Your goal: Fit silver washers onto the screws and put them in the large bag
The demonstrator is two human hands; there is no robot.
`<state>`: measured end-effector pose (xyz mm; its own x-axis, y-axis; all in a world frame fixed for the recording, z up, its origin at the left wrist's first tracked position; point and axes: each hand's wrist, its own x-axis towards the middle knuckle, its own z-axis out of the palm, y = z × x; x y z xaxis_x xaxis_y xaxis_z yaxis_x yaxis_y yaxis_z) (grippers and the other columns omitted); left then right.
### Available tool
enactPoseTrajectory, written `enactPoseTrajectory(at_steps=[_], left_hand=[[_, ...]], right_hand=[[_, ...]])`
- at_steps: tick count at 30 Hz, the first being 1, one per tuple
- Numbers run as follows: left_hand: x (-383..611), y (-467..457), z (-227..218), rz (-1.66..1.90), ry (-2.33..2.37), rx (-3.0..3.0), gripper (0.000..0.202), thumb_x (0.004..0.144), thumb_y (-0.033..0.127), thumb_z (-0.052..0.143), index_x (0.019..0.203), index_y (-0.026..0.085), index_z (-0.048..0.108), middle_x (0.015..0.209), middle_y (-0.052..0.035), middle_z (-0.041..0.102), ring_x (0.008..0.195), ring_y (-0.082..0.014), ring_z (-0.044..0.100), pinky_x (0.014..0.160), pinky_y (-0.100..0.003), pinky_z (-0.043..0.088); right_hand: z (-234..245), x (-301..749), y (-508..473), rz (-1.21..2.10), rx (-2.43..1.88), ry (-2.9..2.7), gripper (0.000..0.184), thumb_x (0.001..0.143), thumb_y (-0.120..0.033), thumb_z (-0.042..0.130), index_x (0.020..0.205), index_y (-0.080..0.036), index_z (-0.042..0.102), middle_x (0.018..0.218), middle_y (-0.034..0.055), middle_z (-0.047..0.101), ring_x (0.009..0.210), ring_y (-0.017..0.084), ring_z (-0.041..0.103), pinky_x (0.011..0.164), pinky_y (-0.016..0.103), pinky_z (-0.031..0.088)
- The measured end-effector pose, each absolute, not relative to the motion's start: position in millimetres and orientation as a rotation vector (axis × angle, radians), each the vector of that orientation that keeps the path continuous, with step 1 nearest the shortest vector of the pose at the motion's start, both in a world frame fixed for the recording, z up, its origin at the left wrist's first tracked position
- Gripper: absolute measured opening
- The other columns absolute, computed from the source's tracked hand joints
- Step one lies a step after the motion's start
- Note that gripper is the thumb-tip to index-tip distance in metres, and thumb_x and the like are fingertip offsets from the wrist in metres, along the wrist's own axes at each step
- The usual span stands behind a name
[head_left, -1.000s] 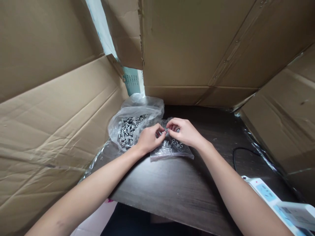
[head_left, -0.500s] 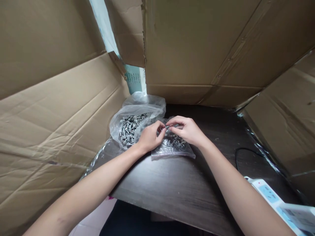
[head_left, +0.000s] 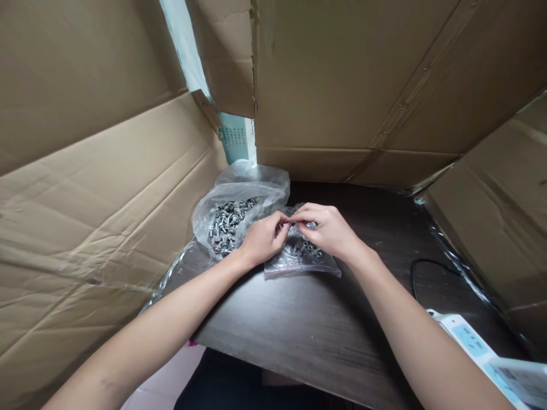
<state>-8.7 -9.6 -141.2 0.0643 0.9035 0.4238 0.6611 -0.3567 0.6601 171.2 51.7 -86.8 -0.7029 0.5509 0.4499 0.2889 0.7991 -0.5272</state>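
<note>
Over a small zip bag (head_left: 304,269), my two hands meet fingertip to fingertip. My left hand (head_left: 262,236) is closed in a pinch on a small metal screw (head_left: 292,223), mostly hidden by the fingers. From the right, the thumb and fingers of my right hand (head_left: 328,229) close on the same screw; whether a nut is on it cannot be made out. Small nuts or rings (head_left: 311,248) lie on the zip bag under my right hand. Left of my hands, a larger clear plastic bag (head_left: 200,216) stands open, full of loose screws (head_left: 226,225).
Cardboard walls (head_left: 342,80) enclose the dark wooden table (head_left: 277,319) at the left, back and right. A white power strip (head_left: 470,341) lies at the right by my forearm, with a black cable (head_left: 413,273) behind it. The table's front edge is close to me.
My right fingers have shifted slightly and closed further over the screw, so less of it shows. Both hands stay in the same place over the zip bag.
</note>
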Motion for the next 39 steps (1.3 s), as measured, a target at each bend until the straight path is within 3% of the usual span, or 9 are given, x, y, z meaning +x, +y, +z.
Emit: enactPoseTrajectory(at_steps=[5, 9, 18, 24, 30, 39], left_hand=[[-10, -11, -138, 1.159, 1.557, 2.11, 0.01, 0.098, 0.024, 0.052, 0.099, 0.019, 0.06, 0.089, -0.0046, 0.072, 0.074, -0.0186, 0.067, 0.066, -0.029, 0.045], [-12, -9, -140, 1.151, 1.561, 2.115, 0.01, 0.098, 0.025, 0.053, 0.1, 0.018, 0.06, 0.09, -0.0047, 0.072, 0.075, -0.0187, 0.066, 0.069, -0.029, 0.046], [-14, -6, -142, 1.211, 1.547, 2.046, 0.01, 0.098, 0.027, 0.055, 0.101, 0.018, 0.06, 0.088, -0.0041, 0.072, 0.073, -0.0178, 0.066, 0.066, -0.028, 0.046], [-15, -6, -143, 1.199, 1.538, 2.064, 0.01, 0.097, 0.025, 0.055, 0.102, 0.018, 0.061, 0.094, -0.0053, 0.073, 0.076, -0.0186, 0.067, 0.069, -0.029, 0.046], [-14, -8, -142, 1.197, 1.532, 2.036, 0.012, 0.098, 0.025, 0.053, 0.104, 0.017, 0.061, 0.094, -0.0055, 0.073, 0.077, -0.0183, 0.067, 0.069, -0.028, 0.046], [-11, -10, -140, 1.272, 1.498, 2.017, 0.012, 0.098, 0.026, 0.053, 0.1, 0.017, 0.06, 0.084, -0.0029, 0.069, 0.069, -0.0156, 0.062, 0.064, -0.027, 0.044]], right_hand=[[-84, 171, 50, 0.574, -0.669, -2.399, 0.024, 0.083, -0.008, 0.057, 0.097, -0.018, 0.075, 0.093, 0.0063, 0.073, 0.08, 0.018, 0.068, 0.075, 0.031, 0.054], [-88, 170, 50, 0.739, -0.791, -2.357, 0.01, 0.088, -0.018, 0.065, 0.092, -0.017, 0.074, 0.086, 0.0046, 0.074, 0.075, 0.018, 0.068, 0.072, 0.03, 0.054], [-94, 170, 52, 0.676, -0.718, -2.315, 0.02, 0.087, -0.012, 0.062, 0.103, -0.017, 0.073, 0.096, 0.0061, 0.076, 0.084, 0.019, 0.073, 0.079, 0.031, 0.058], [-94, 169, 53, 0.562, -0.661, -2.343, 0.029, 0.086, -0.006, 0.058, 0.099, -0.02, 0.079, 0.096, 0.0057, 0.078, 0.086, 0.022, 0.074, 0.078, 0.033, 0.057], [-95, 170, 52, 0.693, -0.721, -2.264, 0.027, 0.086, -0.01, 0.061, 0.099, -0.022, 0.081, 0.096, 0.0029, 0.079, 0.085, 0.021, 0.075, 0.076, 0.03, 0.057], [-95, 171, 53, 0.835, -0.733, -2.144, 0.02, 0.084, -0.018, 0.066, 0.099, -0.021, 0.08, 0.1, 0.0019, 0.079, 0.093, 0.022, 0.075, 0.086, 0.031, 0.057]])
